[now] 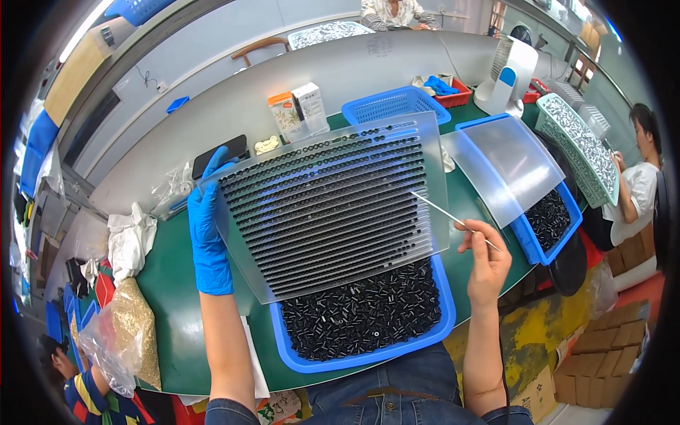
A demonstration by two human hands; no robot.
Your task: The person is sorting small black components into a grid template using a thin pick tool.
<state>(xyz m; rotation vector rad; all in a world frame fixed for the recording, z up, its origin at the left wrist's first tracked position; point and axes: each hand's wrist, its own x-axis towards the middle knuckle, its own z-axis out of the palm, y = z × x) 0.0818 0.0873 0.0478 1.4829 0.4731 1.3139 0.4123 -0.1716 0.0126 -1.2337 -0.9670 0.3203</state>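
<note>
My left hand [210,234], in a blue glove, grips the left edge of a clear plastic plate [249,276]. Rows of small black cylindrical parts [333,205] fill most of the plate, which is tilted up above a blue tray [297,365]. Loose black parts [361,312] of the same sort lie heaped in that tray. Bare and pinched closed, my right hand [486,258] holds a thin pale stick [450,214]. The stick's tip reaches the right ends of the rows; whether it touches a part I cannot tell.
Right of me, a clear sheet [506,166] partly covers another blue tray [542,244] of black parts. Behind are a blue basket [393,106], small boxes [297,113] and a white fan [506,74]. A bag of brass-coloured parts [134,329] stands left. Co-workers sit nearby.
</note>
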